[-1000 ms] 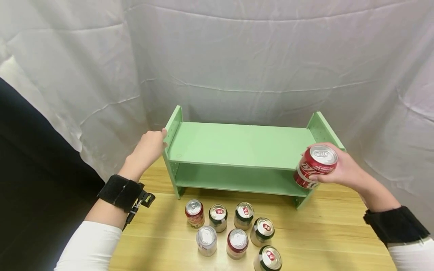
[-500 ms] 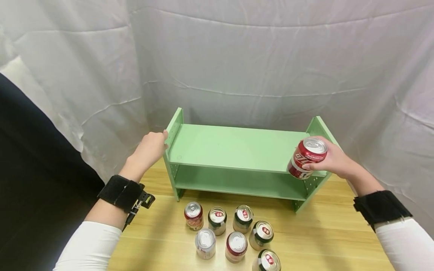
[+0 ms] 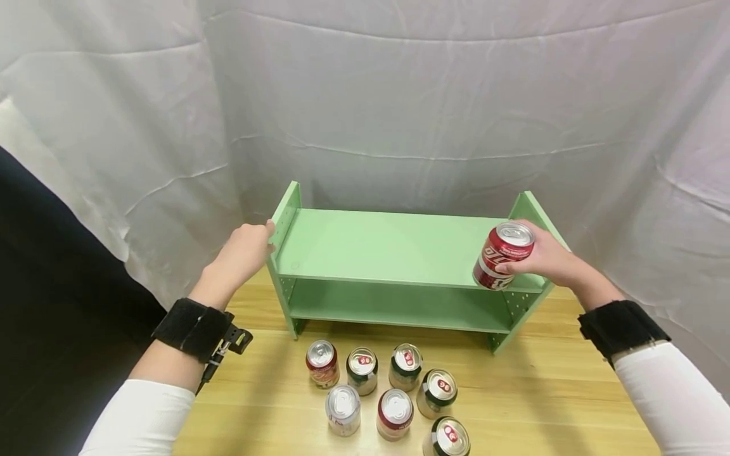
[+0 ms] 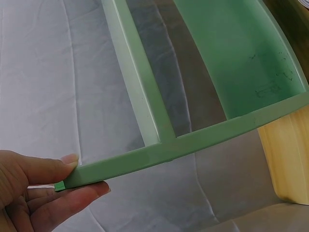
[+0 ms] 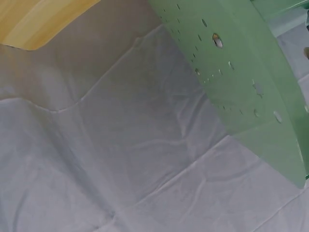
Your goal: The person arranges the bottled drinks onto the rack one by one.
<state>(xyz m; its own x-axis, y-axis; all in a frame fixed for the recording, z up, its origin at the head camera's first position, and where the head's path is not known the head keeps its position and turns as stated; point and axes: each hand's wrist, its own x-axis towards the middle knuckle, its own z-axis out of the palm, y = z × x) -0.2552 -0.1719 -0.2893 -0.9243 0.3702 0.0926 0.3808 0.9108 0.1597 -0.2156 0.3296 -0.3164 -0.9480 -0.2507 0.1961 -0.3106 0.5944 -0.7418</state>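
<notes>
A green two-tier shelf (image 3: 393,247) stands on the wooden table. My left hand (image 3: 244,250) pinches its left side panel near the top; the left wrist view shows thumb and fingers on either side of the panel edge (image 4: 120,162). Over the front right part of the upper board, my right hand (image 3: 544,253) grips a red soda can (image 3: 495,259) from its right side. The can leans a little, lid up; whether its base touches the board cannot be told. In the right wrist view only the perforated right side panel (image 5: 231,72) shows, not the hand or can.
Several soda cans stand upright in front of the shelf: a red can (image 3: 322,366), a silver can (image 3: 343,410), a maroon-rimmed can (image 3: 395,415) and dark-rimmed ones such as the can (image 3: 438,392). A light cloth (image 3: 399,95) hangs behind. Table (image 3: 559,380) extends rightward.
My right hand has carried the red can left and inward, from the shelf's right front corner to over the upper board. My left hand keeps its hold on the side panel.
</notes>
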